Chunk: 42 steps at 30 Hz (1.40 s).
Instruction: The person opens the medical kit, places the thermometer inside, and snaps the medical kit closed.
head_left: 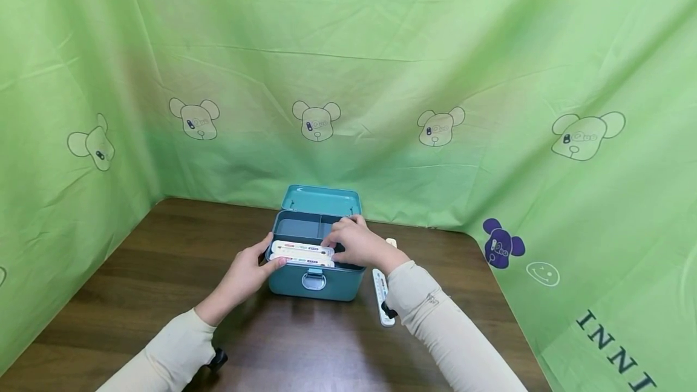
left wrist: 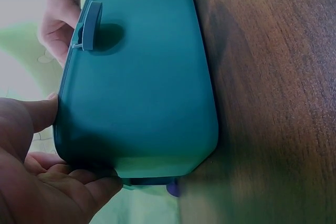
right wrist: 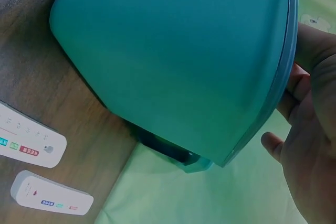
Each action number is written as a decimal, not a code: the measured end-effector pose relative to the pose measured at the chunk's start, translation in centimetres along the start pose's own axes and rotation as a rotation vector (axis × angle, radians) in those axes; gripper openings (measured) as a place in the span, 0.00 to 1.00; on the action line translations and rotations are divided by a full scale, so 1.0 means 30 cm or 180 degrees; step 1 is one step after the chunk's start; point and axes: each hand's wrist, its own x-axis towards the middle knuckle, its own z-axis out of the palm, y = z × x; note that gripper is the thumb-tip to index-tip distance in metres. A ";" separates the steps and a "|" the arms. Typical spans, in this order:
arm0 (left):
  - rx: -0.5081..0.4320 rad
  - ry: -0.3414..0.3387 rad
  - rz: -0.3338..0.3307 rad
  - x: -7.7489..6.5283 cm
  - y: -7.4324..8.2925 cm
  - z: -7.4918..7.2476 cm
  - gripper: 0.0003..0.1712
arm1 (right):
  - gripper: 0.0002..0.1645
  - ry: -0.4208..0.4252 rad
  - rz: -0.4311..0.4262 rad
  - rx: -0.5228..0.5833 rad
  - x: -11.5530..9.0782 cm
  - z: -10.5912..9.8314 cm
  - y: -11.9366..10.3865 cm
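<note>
A teal storage box point(head_left: 316, 284) stands on the table with its lid point(head_left: 322, 200) tilted back. Several long white cases point(head_left: 302, 253) with small coloured labels lie side by side in its front part. My left hand point(head_left: 246, 272) grips the box at its left end, thumb over the front rim; the left wrist view shows its fingers against the box's end wall point(left wrist: 157, 166). Over the right half of the box, my right hand point(head_left: 359, 245) pinches the right end of a white case. In the right wrist view, the box wall partly hides its fingertips.
Right of the box, a similar white case point(head_left: 383, 295) lies on the wooden table point(head_left: 261, 343), partly behind the right sleeve. Another white case point(right wrist: 52, 195) lies beside it. Behind the box hangs a green patterned cloth point(head_left: 381, 77). A divided tray point(head_left: 296, 227) shows inside the box.
</note>
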 end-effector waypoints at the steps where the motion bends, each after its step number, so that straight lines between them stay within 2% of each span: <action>1: -0.0007 -0.0001 -0.0007 0.001 -0.001 -0.001 0.47 | 0.15 0.0019 -0.0010 -0.0012 0.000 -0.001 -0.003; 18: -0.0026 0.0032 -0.0004 0.003 0.002 -0.015 0.47 | 0.10 0.0400 0.0107 -0.0086 -0.010 0.010 -0.029; 29: -0.0011 0.0047 -0.0014 0.001 -0.003 -0.013 0.46 | 0.17 0.0718 0.0327 -0.0160 -0.040 0.028 -0.044; 35: -0.0032 0.0037 -0.0026 -0.005 0.005 -0.006 0.46 | 0.15 0.0844 0.0407 -0.0039 -0.066 0.043 -0.036; 42: -0.0049 0.0026 -0.0052 -0.008 0.009 0.002 0.47 | 0.13 0.1222 0.0388 0.0210 -0.111 0.044 -0.038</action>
